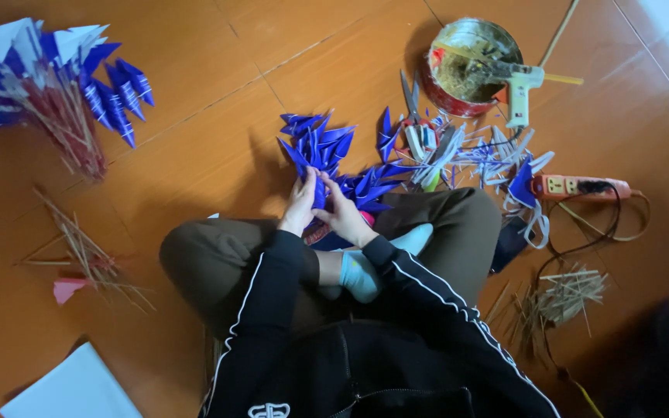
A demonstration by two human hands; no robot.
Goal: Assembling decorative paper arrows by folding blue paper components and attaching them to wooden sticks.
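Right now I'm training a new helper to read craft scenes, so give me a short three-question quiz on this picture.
1. True or false: both hands, the left hand and the right hand, are on the blue folded paper piece.
2. What lies across the round tin: A scissors, B glue gun, C power strip?
3. What colour are the person's socks?

Key: 1 true; 2 B, the glue gun; 3 light blue.

scissors (411, 108) | glue gun (518, 87) | round tin (470, 66) | power strip (580, 186)
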